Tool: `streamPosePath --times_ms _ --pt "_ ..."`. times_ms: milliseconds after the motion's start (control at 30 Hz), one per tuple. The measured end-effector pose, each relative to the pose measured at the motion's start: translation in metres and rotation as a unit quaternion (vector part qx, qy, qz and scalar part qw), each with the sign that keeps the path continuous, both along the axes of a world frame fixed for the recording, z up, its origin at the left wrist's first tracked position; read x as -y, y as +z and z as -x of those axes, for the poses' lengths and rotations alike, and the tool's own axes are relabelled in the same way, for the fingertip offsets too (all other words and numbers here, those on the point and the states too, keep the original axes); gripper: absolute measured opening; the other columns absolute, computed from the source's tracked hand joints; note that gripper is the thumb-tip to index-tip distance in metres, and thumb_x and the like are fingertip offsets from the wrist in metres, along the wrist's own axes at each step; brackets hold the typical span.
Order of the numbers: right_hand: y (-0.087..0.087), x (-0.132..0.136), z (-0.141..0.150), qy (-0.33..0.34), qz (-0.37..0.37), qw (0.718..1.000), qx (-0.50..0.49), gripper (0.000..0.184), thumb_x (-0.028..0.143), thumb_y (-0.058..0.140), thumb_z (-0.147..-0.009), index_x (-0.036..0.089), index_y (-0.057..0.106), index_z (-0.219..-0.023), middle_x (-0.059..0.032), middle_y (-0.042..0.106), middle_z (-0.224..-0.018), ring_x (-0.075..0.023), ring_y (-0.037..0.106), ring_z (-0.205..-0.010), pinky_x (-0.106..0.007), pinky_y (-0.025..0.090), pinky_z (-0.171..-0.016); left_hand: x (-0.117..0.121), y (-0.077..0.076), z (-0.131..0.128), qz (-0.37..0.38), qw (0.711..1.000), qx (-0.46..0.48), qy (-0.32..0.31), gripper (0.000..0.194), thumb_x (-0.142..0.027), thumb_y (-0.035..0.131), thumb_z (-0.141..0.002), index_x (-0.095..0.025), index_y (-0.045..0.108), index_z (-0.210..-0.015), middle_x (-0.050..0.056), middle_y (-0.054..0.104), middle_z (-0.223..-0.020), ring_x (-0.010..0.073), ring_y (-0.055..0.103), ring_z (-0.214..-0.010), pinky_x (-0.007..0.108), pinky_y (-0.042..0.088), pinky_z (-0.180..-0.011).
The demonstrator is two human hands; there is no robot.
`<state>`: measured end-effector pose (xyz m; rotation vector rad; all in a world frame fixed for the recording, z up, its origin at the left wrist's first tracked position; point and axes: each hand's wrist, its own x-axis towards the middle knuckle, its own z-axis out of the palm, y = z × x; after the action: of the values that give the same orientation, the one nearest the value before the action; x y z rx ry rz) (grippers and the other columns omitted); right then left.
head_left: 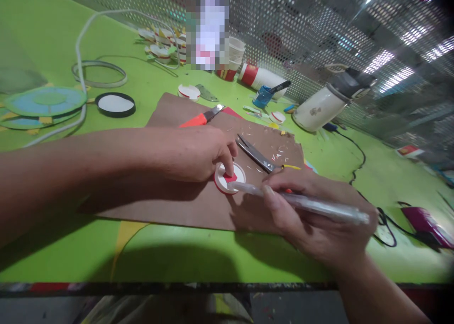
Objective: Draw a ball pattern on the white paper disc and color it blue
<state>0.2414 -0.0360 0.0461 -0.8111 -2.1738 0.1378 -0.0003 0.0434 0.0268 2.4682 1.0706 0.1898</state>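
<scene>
Lone head view, close above hands [198, 151] [321, 236], facing forward-down across green table [198, 248]

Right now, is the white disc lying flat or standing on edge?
Flat: the white disc rests on the brown cardboard, its round face turned upward.

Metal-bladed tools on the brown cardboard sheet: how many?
2. An orange-handled cutter with a silver blade lies beyond the left hand; silver metal scissors lie beyond the right hand, handles mostly hidden. More could be hidden.

Smooth tabletop [46, 30] is showing lime green
A round white disc [240, 174] is showing a red edge; a flat cardboard sheet [191, 203] is showing brown.
</scene>
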Motion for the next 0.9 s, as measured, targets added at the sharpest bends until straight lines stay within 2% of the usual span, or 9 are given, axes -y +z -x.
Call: streamPosePath --times_ms 200,333,567,667,767,900 --pt "0.003 -0.0006 0.0 -0.012 -0.008 1.0 0.015 0.019 0.009 0.076 -0.096 0.028 0.075 -0.091 0.0072 0.082 -0.071 -0.0105 0.069 -0.049 -0.022 0.054 -0.053 -0.0009 0.0021 0.0002 -0.006 1.0 0.004 -0.004 0.04 -0.013 0.068 -0.104 -0.035 0.101 -0.109 -0.001 0.086 -0.153 0.0239 0.081 -0.118 0.033 0.058 -0.099" --pt "0.004 -0.001 0.0008 -0.003 -0.007 1.0 0.01 0.019 0.01 0.079 -0.096 0.027 0.074 -0.089 0.0058 0.085 -0.074 -0.0111 0.072 -0.051 -0.022 0.056 -0.053 0.0004 0.0021 0.0018 0.001 1.0 0.001 -0.006 0.042 -0.013 0.066 -0.105 -0.036 0.101 -0.109 0.0 0.085 -0.153 0.025 0.081 -0.12 0.035 0.058 -0.101" --pt "0.0043 -0.0006 0.0009 -0.021 0.03 0.999 0.007 0.021 0.009 0.077 -0.094 0.028 0.074 -0.086 0.0077 0.08 -0.067 -0.0099 0.068 -0.047 -0.022 0.054 -0.051 0.0019 0.0057 0.0019 -0.004 1.0 0.003 -0.018 0.046 -0.008 0.066 -0.103 -0.037 0.102 -0.107 0.0 0.086 -0.148 0.0218 0.08 -0.112 0.032 0.054 -0.094" --pt "0.0046 -0.0011 0.0015 -0.006 0.033 0.999 -0.008 0.022 0.009 0.079 -0.092 0.029 0.075 -0.084 0.0078 0.079 -0.064 -0.0108 0.066 -0.044 -0.023 0.053 -0.048 0.0005 0.0067 0.003 0.004 0.999 0.005 -0.035 0.048 -0.008 0.064 -0.106 -0.037 0.101 -0.111 0.0 0.085 -0.151 0.022 0.08 -0.114 0.031 0.054 -0.098" --pt "0.0046 -0.0001 0.0017 -0.025 0.037 0.999 -0.02 0.021 0.011 0.079 -0.091 0.03 0.076 -0.084 0.0073 0.078 -0.063 -0.0121 0.064 -0.043 -0.024 0.054 -0.046 -0.0006 0.0062 0.0044 -0.007 0.999 0.003 -0.038 0.051 -0.004 0.06 -0.105 -0.035 0.101 -0.113 0.001 0.084 -0.154 0.022 0.08 -0.118 0.03 0.055 -0.103" --pt "0.0038 0.0018 0.0021 -0.025 0.04 0.998 -0.038 0.021 0.009 0.079 -0.09 0.029 0.078 -0.085 0.007 0.079 -0.065 -0.012 0.065 -0.044 -0.024 0.055 -0.046 -0.0004 0.0062 0.0037 -0.014 0.999 -0.009 -0.035 0.049 -0.003 0.063 -0.106 -0.034 0.101 -0.111 0.001 0.085 -0.153 0.0216 0.08 -0.118 0.03 0.056 -0.102"
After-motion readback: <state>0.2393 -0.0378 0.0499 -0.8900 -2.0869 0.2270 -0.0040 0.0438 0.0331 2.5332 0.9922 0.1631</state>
